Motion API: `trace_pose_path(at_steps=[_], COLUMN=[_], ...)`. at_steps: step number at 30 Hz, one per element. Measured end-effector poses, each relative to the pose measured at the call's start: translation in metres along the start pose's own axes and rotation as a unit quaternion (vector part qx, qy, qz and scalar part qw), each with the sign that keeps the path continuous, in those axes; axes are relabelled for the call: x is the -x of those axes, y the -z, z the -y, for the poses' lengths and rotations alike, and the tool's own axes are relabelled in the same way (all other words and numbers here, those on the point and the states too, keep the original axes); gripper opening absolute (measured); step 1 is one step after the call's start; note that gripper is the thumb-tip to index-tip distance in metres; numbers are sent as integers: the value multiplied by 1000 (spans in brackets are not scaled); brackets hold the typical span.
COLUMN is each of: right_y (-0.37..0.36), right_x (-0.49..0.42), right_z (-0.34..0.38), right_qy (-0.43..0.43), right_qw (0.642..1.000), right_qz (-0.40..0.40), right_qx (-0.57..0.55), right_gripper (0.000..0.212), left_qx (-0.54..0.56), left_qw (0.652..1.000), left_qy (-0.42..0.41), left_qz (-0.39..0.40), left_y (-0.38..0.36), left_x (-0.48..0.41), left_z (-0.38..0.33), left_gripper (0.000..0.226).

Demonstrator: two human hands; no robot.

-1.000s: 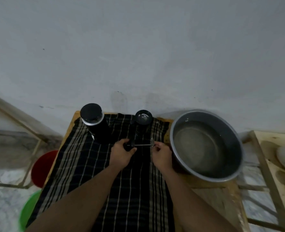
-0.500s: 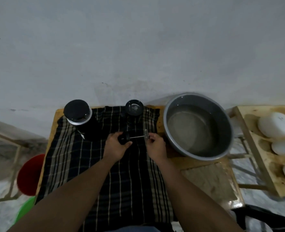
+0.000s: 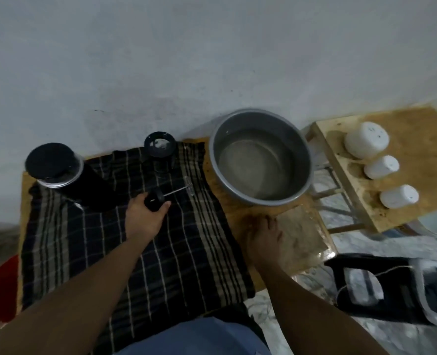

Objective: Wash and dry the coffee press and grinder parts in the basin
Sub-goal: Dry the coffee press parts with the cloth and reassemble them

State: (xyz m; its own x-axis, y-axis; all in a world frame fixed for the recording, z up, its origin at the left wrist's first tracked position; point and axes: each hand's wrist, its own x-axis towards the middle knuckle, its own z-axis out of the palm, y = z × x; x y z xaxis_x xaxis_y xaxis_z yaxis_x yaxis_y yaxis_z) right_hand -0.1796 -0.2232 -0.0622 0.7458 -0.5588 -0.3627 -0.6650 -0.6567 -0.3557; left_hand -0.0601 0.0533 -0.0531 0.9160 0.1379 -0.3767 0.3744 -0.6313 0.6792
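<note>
My left hand (image 3: 145, 216) grips the black knob of a plunger rod (image 3: 175, 192), whose thin metal shaft points right and ends in a small cross piece over the checked cloth (image 3: 114, 247). My right hand (image 3: 263, 237) lies blurred above the bare wooden table, fingers pointing toward the steel basin (image 3: 307, 160), which holds water. A tall black press body (image 3: 55, 165) with a steel rim stands at the cloth's back left. A smaller black grinder part (image 3: 159, 147) stands at the back middle.
A wooden rack (image 3: 417, 190) on the right holds three white upturned cups. A black bag or case (image 3: 391, 288) lies on the floor at the lower right. A red tub (image 3: 2, 288) sits on the floor at left. The wall rises directly behind the table.
My right hand has let go of the rod's metal end and pulled back toward me onto the bare wood. The camera has tilted down and swung right.
</note>
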Motion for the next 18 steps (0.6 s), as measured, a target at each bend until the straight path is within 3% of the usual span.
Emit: trace_pose_path(at_steps=[3,6,12,15,18], right_y=[11,10,1,13,18], right_x=[-1,-2,-4,0,7], right_z=[-23,-35,-45,-29,-2], right_qy=[-83,-112,-68,-63,19], right_qw=[997,994,993,983,979], right_qz=[5,21,-83,-133,-106], right_qx=[5,-4,-41,-106,-171], right_gripper=[71,80,41,31,28], left_qx=[-20,-23,-20,-8,7], left_qw=[1000,1000,1000,1000,1000], left_qy=[-1,5,12,14,0], left_qz=[-12,-14,-12,-11,-4], left_y=[-4,-7,-7,-6,-4], left_x=[1,2,3,3,4], left_z=[-4,-4,-5,-8,-12], left_gripper=[76,78,78,77,80])
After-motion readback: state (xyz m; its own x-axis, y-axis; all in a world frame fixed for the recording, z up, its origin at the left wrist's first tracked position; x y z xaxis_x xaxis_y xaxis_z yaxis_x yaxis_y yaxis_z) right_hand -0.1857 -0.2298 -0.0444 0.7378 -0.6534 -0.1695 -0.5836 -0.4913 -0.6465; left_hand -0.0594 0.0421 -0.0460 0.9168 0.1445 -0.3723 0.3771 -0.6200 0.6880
